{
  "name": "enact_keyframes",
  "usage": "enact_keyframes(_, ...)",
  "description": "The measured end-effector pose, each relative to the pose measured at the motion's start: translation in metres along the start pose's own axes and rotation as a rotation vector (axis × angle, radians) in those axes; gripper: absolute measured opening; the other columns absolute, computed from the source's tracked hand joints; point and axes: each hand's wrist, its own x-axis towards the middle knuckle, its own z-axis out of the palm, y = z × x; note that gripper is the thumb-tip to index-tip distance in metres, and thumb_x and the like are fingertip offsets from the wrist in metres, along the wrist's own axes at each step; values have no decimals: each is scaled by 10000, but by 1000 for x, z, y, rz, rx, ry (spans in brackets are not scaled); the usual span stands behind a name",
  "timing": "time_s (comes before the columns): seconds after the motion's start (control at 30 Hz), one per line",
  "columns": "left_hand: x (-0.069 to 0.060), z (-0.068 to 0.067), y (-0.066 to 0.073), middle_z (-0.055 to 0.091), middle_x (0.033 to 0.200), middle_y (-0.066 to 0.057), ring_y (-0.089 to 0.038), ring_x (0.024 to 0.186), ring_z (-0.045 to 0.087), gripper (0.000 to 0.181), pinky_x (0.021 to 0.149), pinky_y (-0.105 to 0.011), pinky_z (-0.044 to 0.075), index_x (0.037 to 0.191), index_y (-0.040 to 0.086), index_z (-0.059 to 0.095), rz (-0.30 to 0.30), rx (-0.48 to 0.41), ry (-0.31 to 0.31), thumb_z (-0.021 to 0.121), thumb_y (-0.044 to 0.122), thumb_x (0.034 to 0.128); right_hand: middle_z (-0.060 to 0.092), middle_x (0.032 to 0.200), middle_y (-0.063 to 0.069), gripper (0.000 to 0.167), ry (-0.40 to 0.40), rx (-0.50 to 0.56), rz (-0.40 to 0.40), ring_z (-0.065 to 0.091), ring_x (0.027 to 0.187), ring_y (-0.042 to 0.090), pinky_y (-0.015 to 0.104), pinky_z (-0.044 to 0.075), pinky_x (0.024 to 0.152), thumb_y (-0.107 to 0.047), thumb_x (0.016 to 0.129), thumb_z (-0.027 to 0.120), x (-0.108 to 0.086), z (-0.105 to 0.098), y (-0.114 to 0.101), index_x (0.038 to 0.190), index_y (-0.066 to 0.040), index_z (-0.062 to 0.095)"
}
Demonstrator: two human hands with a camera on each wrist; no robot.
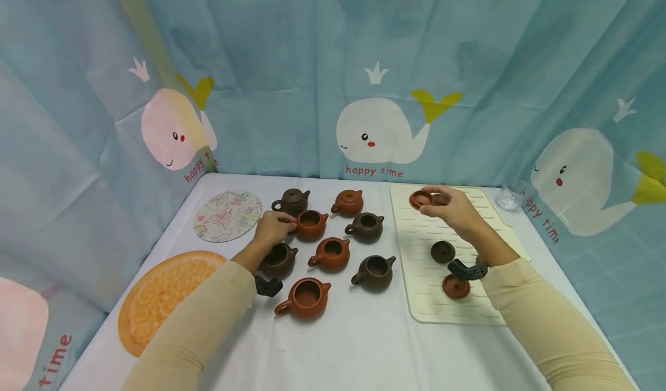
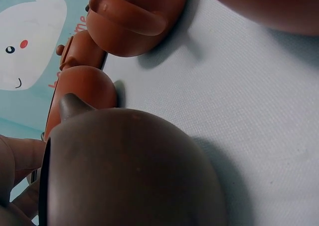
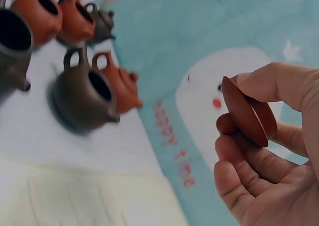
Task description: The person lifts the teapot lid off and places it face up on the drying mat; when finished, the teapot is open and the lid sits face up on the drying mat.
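Observation:
My left hand point(image 1: 273, 229) is at the handle side of a lidless reddish-brown teapot point(image 1: 311, 225) and grips it there. The handle itself is hidden by the fingers. In the left wrist view, a dark brown teapot point(image 2: 134, 171) fills the foreground and partly covers that reddish teapot point(image 2: 89, 89). Above the cream mat, my right hand point(image 1: 454, 209) pinches a reddish-brown teapot lid point(image 1: 420, 200) between thumb and fingers. The right wrist view shows this lid point(image 3: 244, 111) tilted on edge, its round knob toward the fingertips.
Several lidless teapots stand around, including a dark one point(image 1: 376, 273) and a reddish one point(image 1: 306, 298). Two teapots at the back, dark point(image 1: 292, 202) and reddish point(image 1: 348, 203), wear lids. Lids point(image 1: 443, 252) lie on the cream mat point(image 1: 416, 307). A clear cup point(image 1: 510, 195) stands back right.

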Motion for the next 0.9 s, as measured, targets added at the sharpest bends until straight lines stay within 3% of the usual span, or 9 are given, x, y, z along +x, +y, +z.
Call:
enact_keyframes(0.3,1,0,-1,663,1020,-93,-260,890,555,122,737,-386,447,994,101,753,3,9,0,675,142,911,509,1297,261,620,12,4,75,592,1035,185,354,488,862,-153,910,694,8,-17,35,1429,7,393)
enact_keyframes(0.57,-1,0,0,666,1018,-93,-257,887,555,121,735,-382,446,992,99,755,1,11,2,677,138,908,463,1338,295,665,32,-4,151,537,1123,317,522,406,956,-101,918,676,15,-27,59,1480,-9,332)
enact_keyframes(0.77,-1,0,2,659,1041,-97,-261,902,551,130,747,-388,449,1006,102,754,-6,12,-3,671,140,913,470,1327,302,658,36,-57,180,569,984,273,525,430,885,-94,918,670,17,-31,70,1471,13,330)
enact_keyframes(0.9,-1,0,1,663,1036,-95,-261,901,552,129,751,-385,450,1006,100,752,-7,4,-5,669,138,915,460,1341,299,661,27,-51,196,570,997,260,523,435,883,-82,913,669,20,-31,79,1469,22,327)
